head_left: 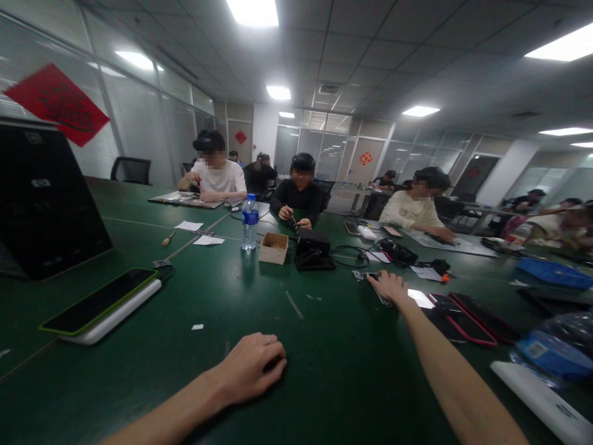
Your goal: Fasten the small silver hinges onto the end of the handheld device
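Note:
My left hand (256, 366) rests on the green tabletop (324, 371) near the front, its fingers curled under and the thumb close to the index finger. No thing shows in it. A ring is on one finger. Further off to the right, my right hand (388, 287) is stretched out, fingers bent down over a thin, flat grey and dark piece (383, 301) whose kind I cannot make out. The palm hides most of that piece. Just left of these fingertips lie small silvery metal parts (357, 275). A bright white sheet (420, 299) lies by the right wrist.
Ahead stand a water bottle (249, 225), an open cardboard box (273, 248) and a black device (314, 250). A green-edged phone (102, 301) and a black HP case (46, 198) are left. Red-edged phones (470, 318) and a plastic-wrapped pack (551, 352) lie right. Several people sit opposite.

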Available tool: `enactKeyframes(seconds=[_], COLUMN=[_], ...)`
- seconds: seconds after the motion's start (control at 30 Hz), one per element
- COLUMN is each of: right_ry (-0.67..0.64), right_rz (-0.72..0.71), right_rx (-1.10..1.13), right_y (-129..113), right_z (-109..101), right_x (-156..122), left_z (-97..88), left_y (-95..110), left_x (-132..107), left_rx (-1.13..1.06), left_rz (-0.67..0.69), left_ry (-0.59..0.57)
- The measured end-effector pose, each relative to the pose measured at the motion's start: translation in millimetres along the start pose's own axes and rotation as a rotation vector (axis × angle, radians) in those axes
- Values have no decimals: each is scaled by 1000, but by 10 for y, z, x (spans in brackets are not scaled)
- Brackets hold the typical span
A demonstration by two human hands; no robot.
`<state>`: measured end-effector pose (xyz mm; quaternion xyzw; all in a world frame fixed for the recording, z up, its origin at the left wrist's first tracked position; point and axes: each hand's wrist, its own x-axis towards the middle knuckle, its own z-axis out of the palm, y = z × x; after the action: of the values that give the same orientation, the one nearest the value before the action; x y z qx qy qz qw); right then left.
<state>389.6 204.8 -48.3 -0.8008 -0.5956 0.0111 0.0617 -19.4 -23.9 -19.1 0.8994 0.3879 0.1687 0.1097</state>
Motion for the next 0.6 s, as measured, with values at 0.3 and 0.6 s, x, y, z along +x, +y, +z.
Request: enactKeyframes(seconds=[0.3, 0.6], right_ry=[-5, 13], right_rz=[28, 38], right_rx=[56, 63], right_y=[5, 15], right_z=[-15, 2], right_x=[-30, 0], left_z=[-19, -56], left_y=[20, 48], left_x=[-1, 3], left_rx=[2, 5], left_rz=[0, -14], left_ry=[-3, -20])
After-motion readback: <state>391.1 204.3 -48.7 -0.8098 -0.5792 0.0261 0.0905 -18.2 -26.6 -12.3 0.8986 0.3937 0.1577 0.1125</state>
